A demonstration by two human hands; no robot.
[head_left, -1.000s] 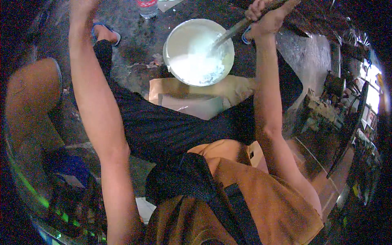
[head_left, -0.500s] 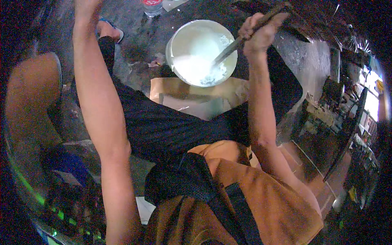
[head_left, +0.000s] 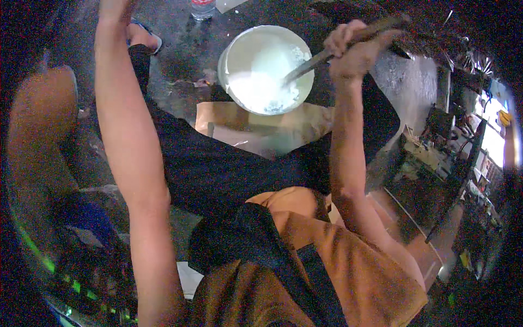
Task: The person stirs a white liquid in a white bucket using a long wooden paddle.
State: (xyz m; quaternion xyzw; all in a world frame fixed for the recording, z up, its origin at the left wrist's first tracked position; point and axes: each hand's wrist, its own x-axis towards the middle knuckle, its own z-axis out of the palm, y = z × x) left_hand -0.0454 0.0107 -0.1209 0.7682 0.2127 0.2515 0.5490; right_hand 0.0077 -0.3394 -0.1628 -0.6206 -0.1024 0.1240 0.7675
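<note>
My right hand (head_left: pixel 354 59) is closed around the upper part of a dark stick (head_left: pixel 311 64). From the hand, the stick slants down and left into a white bucket (head_left: pixel 235 54), where its lower end meets a bright white mass (head_left: pixel 259 90). Lumps of the white stuff cling to the bucket's right inner side; glare hides whether the rest is paste or liquid. My left arm (head_left: pixel 128 120) stretches up along the left side and leaves the picture at the top edge, so the left hand is outside the view.
Tan cardboard (head_left: pixel 218 111) lies between the bucket and my black-trousered legs (head_left: pixel 218 158). Beyond the bucket stands a clear bottle (head_left: pixel 202 10). A sandalled foot (head_left: pixel 144 39) rests at the upper left. What looks like a bare leg (head_left: pixel 43 109) bends at far left.
The right hand has shifted slightly right, and the stick now lies at a flatter slant, its upper end farther right. The whole view has drifted a little.
</note>
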